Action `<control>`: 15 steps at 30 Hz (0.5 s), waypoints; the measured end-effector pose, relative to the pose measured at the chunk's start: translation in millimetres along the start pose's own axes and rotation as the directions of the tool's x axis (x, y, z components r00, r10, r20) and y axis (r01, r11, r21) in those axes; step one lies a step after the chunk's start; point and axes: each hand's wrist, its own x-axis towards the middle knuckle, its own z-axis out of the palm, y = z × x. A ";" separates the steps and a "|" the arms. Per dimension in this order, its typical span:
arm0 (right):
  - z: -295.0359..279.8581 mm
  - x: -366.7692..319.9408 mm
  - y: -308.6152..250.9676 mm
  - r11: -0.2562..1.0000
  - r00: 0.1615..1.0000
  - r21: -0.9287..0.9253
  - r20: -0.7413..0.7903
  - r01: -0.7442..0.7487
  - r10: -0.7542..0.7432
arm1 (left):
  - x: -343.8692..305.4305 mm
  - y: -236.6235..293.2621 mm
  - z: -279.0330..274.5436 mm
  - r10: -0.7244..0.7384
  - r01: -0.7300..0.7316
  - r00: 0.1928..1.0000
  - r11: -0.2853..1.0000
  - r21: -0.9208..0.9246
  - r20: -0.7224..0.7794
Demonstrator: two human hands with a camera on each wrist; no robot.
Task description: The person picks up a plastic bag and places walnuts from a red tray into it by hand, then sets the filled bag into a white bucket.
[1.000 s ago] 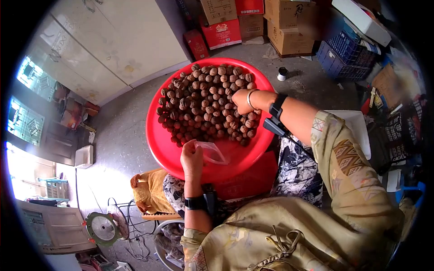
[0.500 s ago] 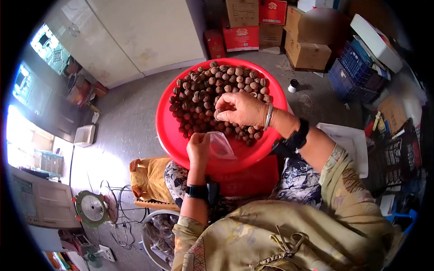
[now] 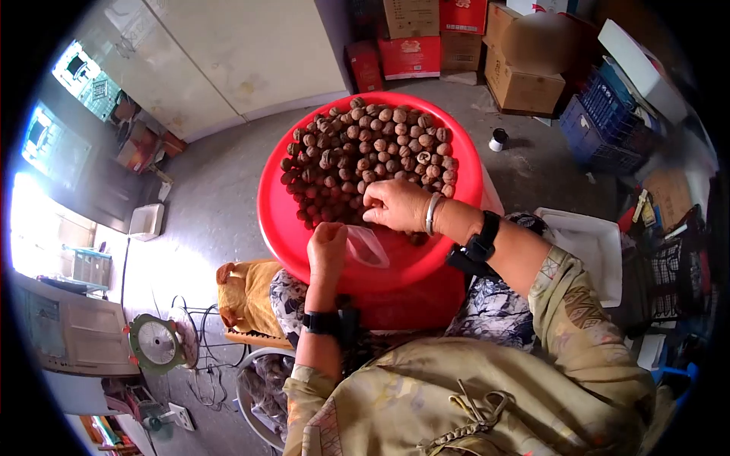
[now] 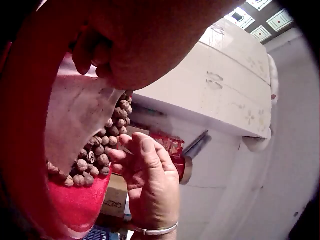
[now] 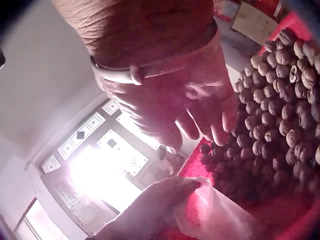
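A clear plastic bag [image 3: 366, 248] hangs from my left hand [image 3: 327, 249], which pinches its edge over the near left rim of the red basin [image 3: 275, 242]. In the left wrist view the bag [image 4: 80, 112] spreads as a translucent sheet in front of the walnuts. Many brown walnuts [image 3: 357, 144] are heaped in the basin; one shows a cracked, pale shell. Above the near side of the heap is my right hand [image 3: 399, 205], a bracelet on its wrist. Its fingers [image 5: 187, 127] are loosely bent and apart, with no walnut visible between them.
A red box [image 3: 411, 300] stands beneath the basin, between the person's knees. To the right lies a white tray [image 3: 589, 251]; blue crates [image 3: 601, 121] and cardboard boxes [image 3: 525, 80] stand farther back. A fan [image 3: 156, 342] with cables is on the left floor.
My right hand has come from the right side of the walnut heap toward the bag, and its fingers have loosened. My left hand keeps pinching the bag. The head view has shifted.
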 end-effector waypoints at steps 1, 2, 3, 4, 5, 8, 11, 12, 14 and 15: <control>-3.7 1.8 3.4 0.999 0.999 -0.024 -0.021 -0.027 0.027 | 2.0 -4.9 -0.3 0.019 -0.019 1.000 1.000 0.003 -0.002; -3.5 4.2 11.4 0.997 0.997 -0.050 -0.035 -0.066 0.064 | 3.6 -9.4 -1.1 0.037 -0.037 0.999 0.999 0.007 -0.004; -9.2 4.5 13.1 0.994 0.996 -0.079 -0.049 -0.075 0.072 | 2.7 -6.5 -1.6 0.024 -0.024 1.000 1.000 0.019 0.003; -15.0 5.2 14.2 0.991 0.995 -0.109 -0.062 -0.084 0.077 | 2.1 -4.3 -1.8 0.026 -0.026 1.000 1.000 0.016 0.008; -16.9 7.2 24.5 0.982 0.993 -0.156 -0.065 -0.108 0.099 | 0.7 -1.6 -2.3 0.010 -0.011 1.000 0.997 0.082 0.003; -31.4 6.9 35.7 0.929 0.964 -0.267 0.006 -0.255 0.267 | 5.0 -11.0 -1.2 0.025 -0.025 1.000 0.986 0.164 0.001; -29.3 3.0 51.4 0.848 0.929 -0.439 0.070 -0.299 0.364 | 4.7 -10.0 -0.7 0.056 -0.056 0.998 0.976 0.211 0.008; -28.3 1.4 55.3 0.803 0.903 -0.510 0.106 -0.309 0.416 | 4.3 -9.4 -0.8 0.057 -0.057 0.998 0.970 0.237 0.007; -27.4 2.6 63.5 0.778 0.877 -0.553 0.161 -0.300 0.453 | 7.4 -16.9 -0.3 0.067 -0.069 0.998 0.971 0.228 0.014; -24.2 1.2 65.4 0.743 0.870 -0.609 0.169 -0.277 0.464 | 7.6 -17.1 0.2 0.076 -0.078 0.997 0.973 0.218 0.017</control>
